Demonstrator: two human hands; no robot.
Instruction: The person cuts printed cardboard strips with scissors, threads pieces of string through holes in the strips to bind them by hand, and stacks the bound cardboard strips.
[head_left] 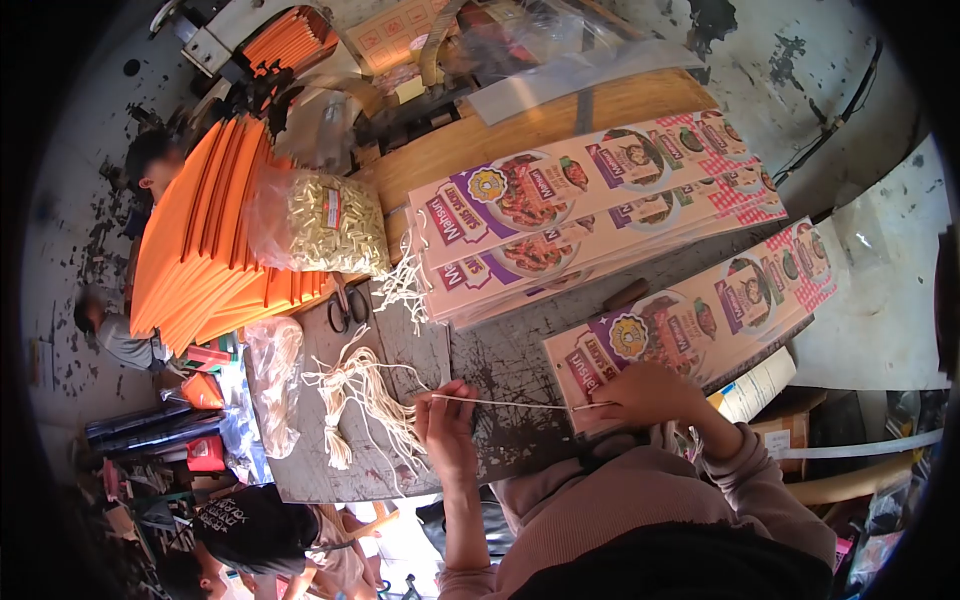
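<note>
A printed card stack point(672, 335) with food pictures lies at the table's front right. My right hand point(650, 395) is closed at its near left corner, fingertips pinching a white string point(510, 404) there. From that corner the string runs nearly straight to my left hand point(450, 425), which is closed on its other part. Just left of my left hand lies a loose bundle of white strings point(365, 395). Whether the string passes through a hole in the card is too small to tell.
Taller stacks of printed cards point(590, 190), with strings at their left end, lie behind. A bag of small gold pieces point(335, 220), black scissors point(348, 305) and orange folded sheets point(205, 245) are left of them. Other people, one in a black shirt point(255, 530), are at left.
</note>
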